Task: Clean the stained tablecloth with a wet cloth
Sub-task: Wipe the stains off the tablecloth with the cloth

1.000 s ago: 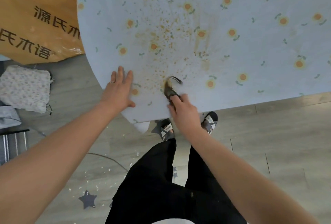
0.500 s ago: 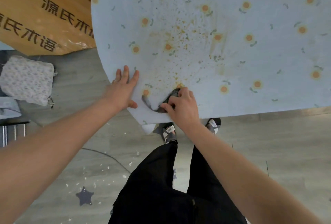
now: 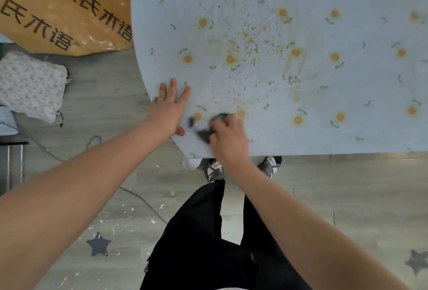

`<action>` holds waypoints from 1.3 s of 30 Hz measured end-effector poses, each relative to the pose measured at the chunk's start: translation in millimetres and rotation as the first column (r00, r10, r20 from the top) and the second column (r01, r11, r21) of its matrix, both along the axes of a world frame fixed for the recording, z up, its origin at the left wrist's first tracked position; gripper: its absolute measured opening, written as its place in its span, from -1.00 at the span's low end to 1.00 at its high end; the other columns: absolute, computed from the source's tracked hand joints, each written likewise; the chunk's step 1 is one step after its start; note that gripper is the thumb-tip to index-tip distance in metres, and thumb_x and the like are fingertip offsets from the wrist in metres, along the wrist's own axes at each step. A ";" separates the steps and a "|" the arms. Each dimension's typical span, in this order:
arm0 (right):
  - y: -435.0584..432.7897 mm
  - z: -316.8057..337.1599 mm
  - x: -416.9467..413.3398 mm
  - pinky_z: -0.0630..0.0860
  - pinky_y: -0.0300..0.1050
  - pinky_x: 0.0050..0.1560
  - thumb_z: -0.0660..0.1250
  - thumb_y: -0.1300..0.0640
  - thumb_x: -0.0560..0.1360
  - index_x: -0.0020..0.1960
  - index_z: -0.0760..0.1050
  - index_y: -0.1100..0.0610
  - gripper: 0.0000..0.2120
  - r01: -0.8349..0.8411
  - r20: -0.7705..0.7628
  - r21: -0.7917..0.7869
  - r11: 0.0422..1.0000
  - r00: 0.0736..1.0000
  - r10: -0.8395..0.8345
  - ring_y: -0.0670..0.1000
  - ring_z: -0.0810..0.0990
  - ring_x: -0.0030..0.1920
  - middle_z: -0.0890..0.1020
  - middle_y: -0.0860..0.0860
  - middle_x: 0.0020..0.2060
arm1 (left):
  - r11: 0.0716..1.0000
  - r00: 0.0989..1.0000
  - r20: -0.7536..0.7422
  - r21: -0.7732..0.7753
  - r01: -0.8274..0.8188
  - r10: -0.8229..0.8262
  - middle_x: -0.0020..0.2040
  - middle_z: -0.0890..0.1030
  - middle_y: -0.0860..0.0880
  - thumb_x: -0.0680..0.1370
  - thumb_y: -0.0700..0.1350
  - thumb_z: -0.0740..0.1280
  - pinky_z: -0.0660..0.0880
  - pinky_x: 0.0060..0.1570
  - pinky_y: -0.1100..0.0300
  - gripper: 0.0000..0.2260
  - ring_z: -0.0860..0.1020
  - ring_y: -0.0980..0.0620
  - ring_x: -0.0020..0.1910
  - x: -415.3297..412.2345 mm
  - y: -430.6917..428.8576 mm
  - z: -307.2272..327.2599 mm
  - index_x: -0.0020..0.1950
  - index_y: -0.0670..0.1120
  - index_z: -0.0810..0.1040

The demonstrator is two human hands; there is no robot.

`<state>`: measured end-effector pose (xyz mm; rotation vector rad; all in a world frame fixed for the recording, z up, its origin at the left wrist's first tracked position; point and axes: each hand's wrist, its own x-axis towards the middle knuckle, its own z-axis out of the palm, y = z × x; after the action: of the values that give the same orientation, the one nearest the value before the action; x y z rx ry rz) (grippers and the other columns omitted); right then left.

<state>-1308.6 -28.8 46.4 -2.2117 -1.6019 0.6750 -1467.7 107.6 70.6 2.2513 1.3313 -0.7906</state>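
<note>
Our right hand [image 3: 228, 138] has its grip curled round a dark, crumpled, motion-blurred wet cloth [image 3: 205, 135] by the table's [image 3: 191, 163] near edge. The cloth is on the pale-blue flowered tablecloth [image 3: 335, 95], which is speckled with orange-brown stains [image 3: 247, 42]. Our left hand [image 3: 170, 110] presses flat beside it, grip wide.

We see the bench [image 3: 347, 149] only as a shape with a rounded corner under the pale blue tablecloth [image 3: 359, 0]. The tablecloth covers all of it in view and is printed with small orange flowers. Orange-brown stains [image 3: 249, 42] speckle the middle of the tablecloth, with faint streaks [image 3: 293, 65] just right of them. Near the corner the left hand [image 3: 168, 113] lies flat on the fabric, fingers straight. Just beside it the right hand [image 3: 229, 138], blurred, grips a dark cloth [image 3: 205, 135] against the tablecloth.
</note>
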 end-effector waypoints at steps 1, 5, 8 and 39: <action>-2.5 2.0 -12.1 0.49 0.03 -0.06 0.24 0.15 0.44 -0.04 0.58 0.12 -0.83 -0.101 0.000 0.024 0.995 0.995 0.101 0.16 0.41 -0.09 0.45 0.12 -0.05 | 1.000 1.000 -0.004 0.004 -0.007 0.007 0.60 -0.38 -0.23 0.39 0.05 0.61 0.08 0.56 -0.25 0.20 -0.25 -0.35 0.60 1.3 -1.0 -0.4 0.65 0.02 -0.30; -5.9 8.2 30.8 0.42 -0.05 -0.11 0.38 -0.21 0.44 -0.16 0.55 0.04 -0.70 -0.197 0.059 0.058 0.979 0.979 0.193 0.07 0.36 -0.07 0.42 0.01 -0.08 | 0.999 0.999 -0.034 -0.003 -0.036 0.036 0.59 -0.40 -0.25 0.38 -0.05 0.62 0.10 0.53 -0.31 0.22 -0.26 -0.38 0.59 5.7 -3.6 0.8 0.63 0.03 -0.33; -15.3 7.0 103.1 0.50 0.07 -0.09 0.47 -0.04 0.46 0.05 0.57 0.05 -0.76 -0.222 0.196 0.043 0.974 0.958 0.210 0.18 0.48 -0.01 0.51 0.05 -0.01 | 0.998 0.997 -0.058 -0.009 -0.057 0.056 0.58 -0.39 -0.29 0.31 -0.14 0.66 0.16 0.48 -0.38 0.29 -0.23 -0.44 0.57 17.8 -1.0 2.2 0.63 0.01 -0.32; -70.3 -2.0 44.2 0.58 -0.05 -0.28 0.49 0.14 0.47 0.32 0.53 0.09 -0.57 -0.058 0.118 0.162 0.985 0.992 0.039 0.12 0.49 0.07 0.57 0.03 0.15 | 0.996 0.993 -0.107 -0.073 -0.056 0.048 0.53 -0.53 -0.21 0.32 -0.24 0.65 0.07 0.47 -0.44 0.34 -0.31 -0.44 0.55 32.1 6.5 5.8 0.58 0.10 -0.43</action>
<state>-1264.4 -99.0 44.4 -2.1304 -1.7063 0.4174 -1435.6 114.0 76.4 2.1336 1.3771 -0.9367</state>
